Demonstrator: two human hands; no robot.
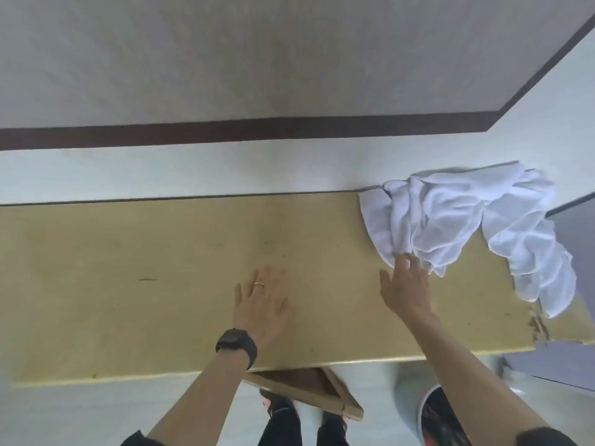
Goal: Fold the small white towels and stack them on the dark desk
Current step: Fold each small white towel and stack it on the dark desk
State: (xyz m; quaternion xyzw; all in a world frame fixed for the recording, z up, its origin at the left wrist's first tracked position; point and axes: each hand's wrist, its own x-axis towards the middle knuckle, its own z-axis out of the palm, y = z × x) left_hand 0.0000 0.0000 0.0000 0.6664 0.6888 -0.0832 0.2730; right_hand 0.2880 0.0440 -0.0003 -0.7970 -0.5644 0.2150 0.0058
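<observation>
Lying in a crumpled heap, white towels [467, 220] are occupying the far R corner of the tan table [128, 284], w/ one end hanging over its R edge. R hand [407, 284] is stretching fwd, fingers straight and spread, tips touching the heap's near edge; it is gripping nothing. L hand [260, 304] is lying palm down over mid-table, fingers straight, holding nothing, well apart from the towels; touching the top or just above it, cannot tell. L hand is wearing a ring [258, 284]; L wrist is carrying a black watch [236, 344]. Below the near edge, a wooden frame [306, 391] and a round bin [415, 397] are showing, blurred.
</observation>
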